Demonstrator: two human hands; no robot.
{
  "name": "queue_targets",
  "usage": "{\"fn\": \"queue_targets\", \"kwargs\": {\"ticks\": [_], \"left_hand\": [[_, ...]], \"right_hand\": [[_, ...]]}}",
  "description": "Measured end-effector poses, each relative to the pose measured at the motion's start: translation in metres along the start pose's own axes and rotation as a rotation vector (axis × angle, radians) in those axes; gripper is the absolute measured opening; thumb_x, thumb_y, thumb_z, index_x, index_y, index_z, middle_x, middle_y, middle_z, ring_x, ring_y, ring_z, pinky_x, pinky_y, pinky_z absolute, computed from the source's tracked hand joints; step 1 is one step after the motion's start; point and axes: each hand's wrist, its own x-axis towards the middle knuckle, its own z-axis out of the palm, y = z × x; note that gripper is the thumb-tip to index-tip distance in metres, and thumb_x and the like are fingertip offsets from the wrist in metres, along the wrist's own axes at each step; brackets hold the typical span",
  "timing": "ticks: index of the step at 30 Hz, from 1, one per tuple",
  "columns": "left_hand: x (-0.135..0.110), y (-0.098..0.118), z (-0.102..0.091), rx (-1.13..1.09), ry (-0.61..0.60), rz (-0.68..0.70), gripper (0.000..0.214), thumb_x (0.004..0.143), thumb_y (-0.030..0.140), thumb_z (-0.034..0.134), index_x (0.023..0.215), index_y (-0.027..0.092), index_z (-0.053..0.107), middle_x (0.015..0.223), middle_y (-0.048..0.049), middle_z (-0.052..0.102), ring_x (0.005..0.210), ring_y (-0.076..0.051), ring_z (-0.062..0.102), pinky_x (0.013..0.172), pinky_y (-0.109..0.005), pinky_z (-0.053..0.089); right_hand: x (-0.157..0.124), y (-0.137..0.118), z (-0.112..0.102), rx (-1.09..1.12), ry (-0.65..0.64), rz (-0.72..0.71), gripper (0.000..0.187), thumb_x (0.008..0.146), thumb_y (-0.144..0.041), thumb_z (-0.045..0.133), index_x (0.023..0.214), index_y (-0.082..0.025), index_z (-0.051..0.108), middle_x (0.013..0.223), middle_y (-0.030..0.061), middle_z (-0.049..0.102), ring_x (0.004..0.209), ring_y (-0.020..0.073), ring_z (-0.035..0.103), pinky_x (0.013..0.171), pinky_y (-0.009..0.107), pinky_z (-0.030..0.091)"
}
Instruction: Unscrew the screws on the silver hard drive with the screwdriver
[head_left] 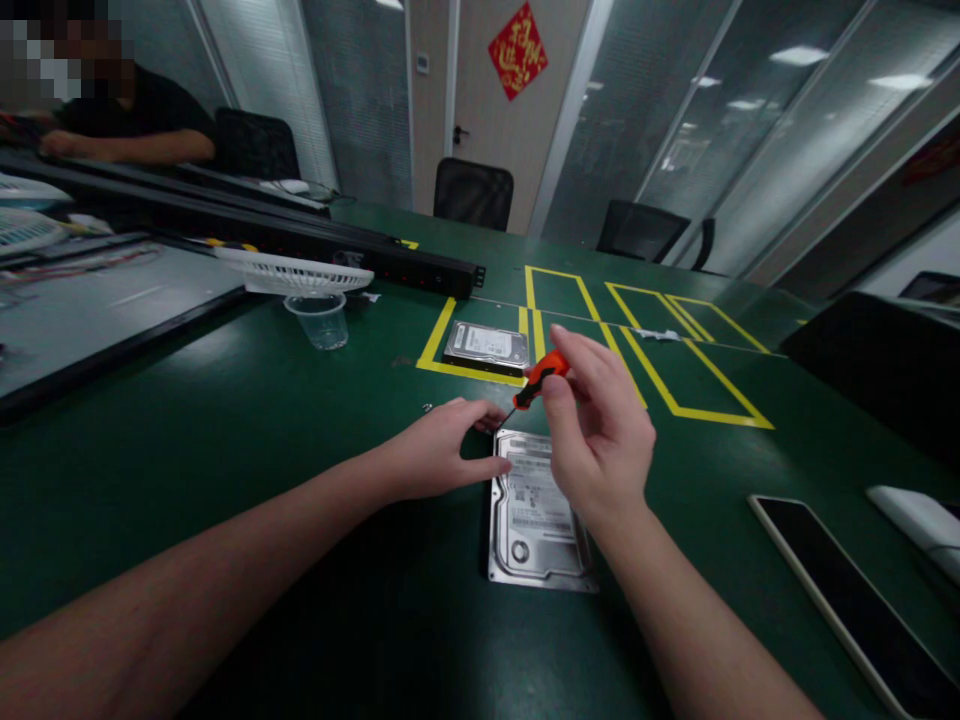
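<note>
A silver hard drive (534, 525) lies label-up on the green table in front of me. My right hand (596, 430) pinches a small orange-handled screwdriver (541, 375), its tip pointing down at the drive's far left corner. My left hand (442, 450) rests on the table at the drive's left edge, with thumb and fingers curled around that same corner. A second hard drive (487, 347) sits farther back inside a yellow-taped rectangle (435, 345).
A clear plastic cup (319, 320) and a white fan grille (292, 270) stand back left beside a long black power strip (360, 250). A phone (847, 590) and a white object (915, 520) lie at right. Another person sits at far left. Office chairs ring the table.
</note>
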Motion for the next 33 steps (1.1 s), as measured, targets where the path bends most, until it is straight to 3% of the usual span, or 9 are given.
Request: {"fn": "queue_targets", "kwargs": {"ticks": [4, 11, 18, 21, 29, 33], "left_hand": [[0.0007, 0.0, 0.0002, 0.005, 0.001, 0.011, 0.054, 0.091, 0.049, 0.081, 0.133, 0.02, 0.065, 0.128, -0.0131, 0.074, 0.119, -0.032, 0.071, 0.105, -0.049, 0.057], [-0.0002, 0.0008, -0.0003, 0.001, -0.004, -0.002, 0.054, 0.091, 0.049, 0.08, 0.134, 0.02, 0.065, 0.129, -0.013, 0.073, 0.119, -0.032, 0.071, 0.106, -0.05, 0.056], [0.0001, 0.0011, -0.0003, 0.0, -0.001, 0.015, 0.052, 0.091, 0.048, 0.081, 0.132, 0.019, 0.065, 0.128, -0.0131, 0.074, 0.119, -0.031, 0.071, 0.105, -0.048, 0.056], [0.0003, 0.0006, -0.0001, -0.002, 0.002, 0.02, 0.053, 0.091, 0.048, 0.081, 0.133, 0.02, 0.065, 0.127, -0.0125, 0.074, 0.118, -0.031, 0.071, 0.104, -0.047, 0.057], [-0.0005, 0.0016, -0.0011, -0.002, 0.002, 0.01, 0.054, 0.091, 0.048, 0.081, 0.134, 0.021, 0.065, 0.129, -0.0127, 0.074, 0.12, -0.032, 0.071, 0.106, -0.048, 0.057], [-0.0002, 0.0012, -0.0009, 0.004, 0.002, 0.012, 0.053, 0.09, 0.049, 0.082, 0.133, 0.022, 0.065, 0.128, -0.0121, 0.074, 0.119, -0.031, 0.072, 0.104, -0.048, 0.057]], "right_hand": [[0.001, -0.0011, -0.0007, -0.034, -0.007, -0.017, 0.048, 0.105, -0.02, 0.055, 0.149, -0.036, 0.063, 0.143, 0.0064, 0.071, 0.135, 0.0246, 0.066, 0.114, 0.052, 0.06], [0.0012, -0.0004, -0.0001, -0.057, 0.033, -0.013, 0.04, 0.099, -0.024, 0.069, 0.138, -0.032, 0.07, 0.127, 0.009, 0.07, 0.111, 0.0224, 0.069, 0.086, 0.041, 0.065], [-0.0003, -0.0026, -0.0018, 0.004, -0.002, -0.002, 0.045, 0.105, -0.02, 0.054, 0.147, -0.032, 0.065, 0.146, 0.0081, 0.068, 0.135, 0.026, 0.067, 0.115, 0.054, 0.059], [0.0, -0.003, -0.0016, -0.033, 0.019, -0.012, 0.046, 0.104, -0.02, 0.058, 0.146, -0.033, 0.066, 0.146, 0.0077, 0.069, 0.136, 0.0268, 0.067, 0.112, 0.053, 0.062], [0.0022, -0.0018, -0.0006, -0.065, 0.067, -0.036, 0.043, 0.098, -0.019, 0.07, 0.138, -0.033, 0.072, 0.128, 0.0083, 0.07, 0.116, 0.0234, 0.071, 0.091, 0.044, 0.067], [0.0003, -0.0017, -0.0022, -0.011, 0.032, 0.009, 0.04, 0.102, -0.022, 0.062, 0.14, -0.032, 0.07, 0.138, 0.0099, 0.068, 0.127, 0.0273, 0.069, 0.1, 0.051, 0.067]]}}
